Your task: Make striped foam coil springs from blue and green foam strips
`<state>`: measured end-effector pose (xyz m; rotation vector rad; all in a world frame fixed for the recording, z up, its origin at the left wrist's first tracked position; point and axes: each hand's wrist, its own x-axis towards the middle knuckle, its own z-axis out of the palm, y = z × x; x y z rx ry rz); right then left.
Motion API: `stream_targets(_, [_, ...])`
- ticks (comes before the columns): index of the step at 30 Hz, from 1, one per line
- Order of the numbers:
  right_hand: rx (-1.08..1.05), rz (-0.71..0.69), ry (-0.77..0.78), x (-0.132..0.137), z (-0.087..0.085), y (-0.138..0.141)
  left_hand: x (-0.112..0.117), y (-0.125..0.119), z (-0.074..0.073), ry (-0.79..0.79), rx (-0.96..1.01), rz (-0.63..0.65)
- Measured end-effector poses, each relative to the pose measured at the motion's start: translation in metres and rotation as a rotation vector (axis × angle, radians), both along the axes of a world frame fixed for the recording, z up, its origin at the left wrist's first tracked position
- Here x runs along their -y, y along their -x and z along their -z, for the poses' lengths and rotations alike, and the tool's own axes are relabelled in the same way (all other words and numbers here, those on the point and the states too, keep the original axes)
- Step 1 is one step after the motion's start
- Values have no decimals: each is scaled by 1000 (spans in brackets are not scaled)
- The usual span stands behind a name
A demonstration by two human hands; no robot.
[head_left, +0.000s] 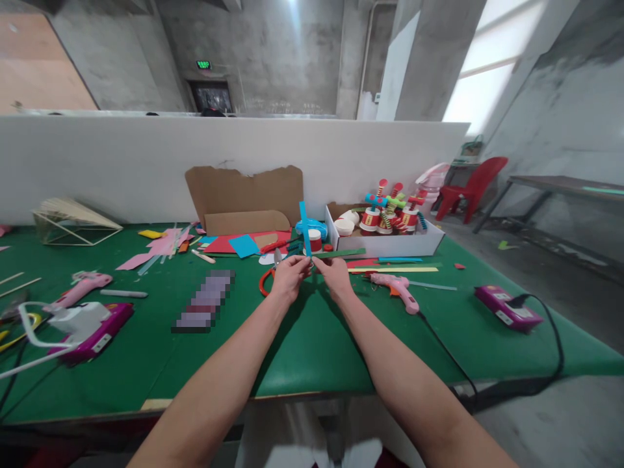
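My left hand [288, 277] and my right hand [335, 275] meet over the green table [312, 344], both pinched on the lower end of a narrow blue paper strip [305, 227] that stands upright between them. Just behind my left hand lie orange-handled scissors [267, 281]. A pink glue gun [397, 288] rests on the table to the right of my right hand.
A white box [390, 244] of finished paper-cup figures sits at the back right, torn cardboard [244, 195] at the back middle. Coloured paper scraps [160, 247], another pink glue gun [80, 289] and purple power strips [507, 309] lie around. A red chair [470, 185] stands beyond.
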<state>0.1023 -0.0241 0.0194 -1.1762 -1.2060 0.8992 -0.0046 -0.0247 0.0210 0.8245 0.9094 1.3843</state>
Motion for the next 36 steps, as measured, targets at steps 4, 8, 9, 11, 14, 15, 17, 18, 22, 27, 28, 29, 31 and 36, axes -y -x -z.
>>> stream_targets(4, [-69,-11,12,0,0,1,0,0,-1,-16,-17,-22])
stream_targets(8, [-72,1,-4,1,-1,0,1,-1,-1,-26,-55,-24])
stream_targets(9, [-68,3,-6,1,-1,0,2,-1,-1,-26,-56,-13])
stream_targets(11, [-69,8,-5,1,-1,0,2,-1,-1,-31,-53,9])
stream_targets(14, [-74,14,4,1,-3,0,1,-1,0,-56,-76,-5])
stream_targets(15, [-82,17,5,1,-3,-1,0,0,1,-64,-87,-21])
stream_targets(17, [-107,36,0,0,-5,-4,-1,0,2,-73,-101,-53])
stream_targets(18, [-122,53,-2,-1,-6,-6,-2,1,2,-74,-102,-65])
stream_targets(22, [-171,146,-15,-6,-9,-18,-4,3,1,-67,-102,-95])
stream_targets(27, [-247,209,-68,-15,-9,-34,-3,6,-4,-33,-104,-122])
stream_targets(28, [-260,218,-76,-17,-9,-37,-3,7,-4,-31,-105,-122])
stream_targets(29, [-271,224,-82,-18,-9,-39,-3,7,-4,-32,-106,-123])
stream_targets(31, [-287,226,-98,-20,-9,-43,-3,8,-4,-38,-108,-126])
stream_targets(36, [-333,289,-144,-23,-12,-50,-5,9,-2,-43,-102,-135])
